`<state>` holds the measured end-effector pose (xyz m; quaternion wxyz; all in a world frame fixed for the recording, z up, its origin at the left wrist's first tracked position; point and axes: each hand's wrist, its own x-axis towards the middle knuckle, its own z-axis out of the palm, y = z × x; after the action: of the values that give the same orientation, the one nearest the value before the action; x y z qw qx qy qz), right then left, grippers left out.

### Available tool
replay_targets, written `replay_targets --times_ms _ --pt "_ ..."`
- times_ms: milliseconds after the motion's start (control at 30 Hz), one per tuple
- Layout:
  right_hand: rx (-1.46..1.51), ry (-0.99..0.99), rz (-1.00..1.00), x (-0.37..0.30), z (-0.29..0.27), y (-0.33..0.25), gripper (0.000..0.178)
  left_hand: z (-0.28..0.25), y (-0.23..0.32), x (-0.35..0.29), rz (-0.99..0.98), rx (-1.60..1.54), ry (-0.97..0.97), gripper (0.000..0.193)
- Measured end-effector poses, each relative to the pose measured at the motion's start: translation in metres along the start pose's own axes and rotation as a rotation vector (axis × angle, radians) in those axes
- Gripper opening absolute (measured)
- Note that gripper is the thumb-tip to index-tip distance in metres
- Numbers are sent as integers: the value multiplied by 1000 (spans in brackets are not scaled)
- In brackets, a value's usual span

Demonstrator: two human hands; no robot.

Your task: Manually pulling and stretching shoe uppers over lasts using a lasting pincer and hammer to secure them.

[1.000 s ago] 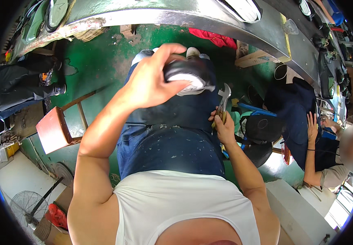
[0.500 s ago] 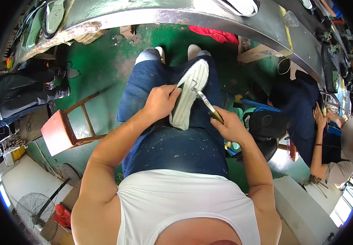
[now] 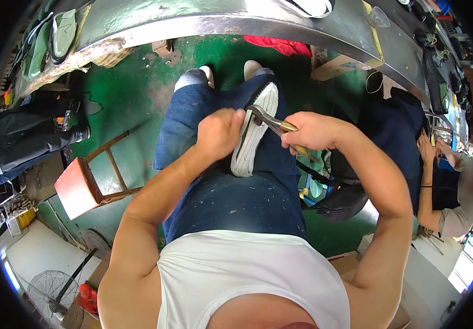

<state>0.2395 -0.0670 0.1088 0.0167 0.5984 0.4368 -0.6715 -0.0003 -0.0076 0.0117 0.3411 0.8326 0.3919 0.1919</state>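
A shoe upper (image 3: 243, 162) rests on my lap, its white ribbed bottom turned up and a dark edge showing along its side. My left hand (image 3: 218, 131) is closed at the shoe's left side, fingers curled in; whatever they pinch is hidden. A pair of pincers (image 3: 270, 119) with a curved metal head and brass-coloured handles is gripped in my right hand (image 3: 314, 130). Its head reaches across the white bottom to the left edge, close to my left fingers. Whether the jaws bite the edge, I cannot tell.
A metal-edged workbench (image 3: 220, 24) runs ahead, with shoe parts on it. To the left stands a red-topped stool (image 3: 76, 188). A black bag (image 3: 343, 203) lies right of my legs. Another person's hand (image 3: 426, 147) is at the far right. A fan (image 3: 55, 290) stands lower left.
My right hand has risen, swinging the pincers from the middle of the white bottom to the left edge. My left fingers have curled in tighter. The shoe has tilted slightly.
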Motion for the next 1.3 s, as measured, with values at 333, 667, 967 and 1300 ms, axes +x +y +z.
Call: replay_targets --times_ms 333,667,967,1300 --pt "-393 289 -159 31 29 19 29 37 -37 -2 -875 -1359 -314 56" --pt "268 380 -115 39 60 35 25 23 -15 23 -549 -1238 -288 68" --pt "809 413 -225 75 106 41 23 31 -17 25 -659 -1314 -212 64" --pt "1408 -243 -256 65 83 98 30 38 -13 34 -684 -1106 -291 51"
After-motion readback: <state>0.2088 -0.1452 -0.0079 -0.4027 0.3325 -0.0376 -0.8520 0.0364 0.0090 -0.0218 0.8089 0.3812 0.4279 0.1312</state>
